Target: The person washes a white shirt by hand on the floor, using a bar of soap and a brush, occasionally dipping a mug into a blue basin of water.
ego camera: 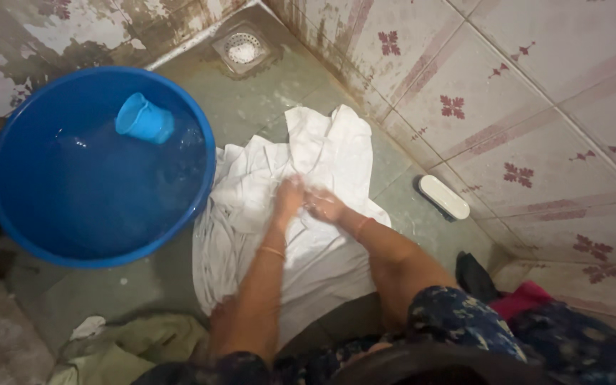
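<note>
A white cloth (301, 153) lies spread and wet on the green floor. My left hand (289, 195) and my right hand (324, 205) are close together on the middle of it, both blurred, fingers pressed onto the fabric. Whether either hand grips a fold I cannot tell. A thin bangle circles my left wrist, and a band circles the right one.
A blue basin (10, 214) of water with a blue mug (144, 120) floating in it stands at left. A white scrub brush (443, 197) lies by the tiled wall at right. A floor drain (242, 47) is in the corner. A greenish garment (137, 346) lies at lower left.
</note>
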